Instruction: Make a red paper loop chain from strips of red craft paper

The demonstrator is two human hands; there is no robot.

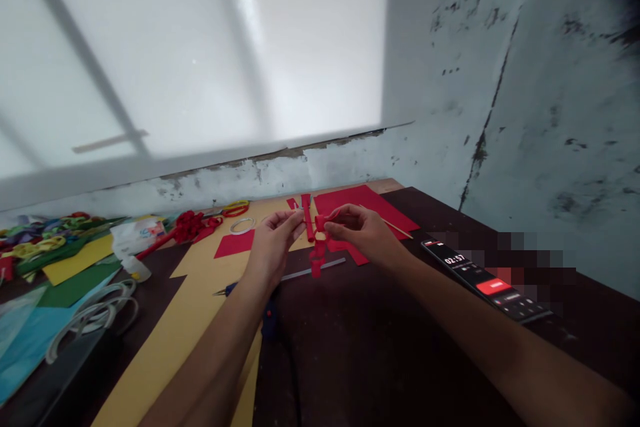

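Both my hands meet over the middle of the table around a looped, folded red strip (318,257), whose ends hang down between them. My left hand (273,237) pinches its left side between thumb and fingertips, beside an upright narrow red piece (307,217). On the other side, my right hand (360,228) is closed on a curled part of the same strip. Whether it is ribbon or paper, I cannot tell. Behind my right hand lies a large red sheet (393,210) with a thin wooden stick (400,229). Below the hands is a grey flat strip (320,269).
A blue tool (269,321) with a pointed tip and black cord lies by my left forearm. A tape roll (243,226), scissors (235,208), red flower (190,225), white bottle (139,270) and cable (100,307) sit leftward. A lit phone (483,280) rests at right.
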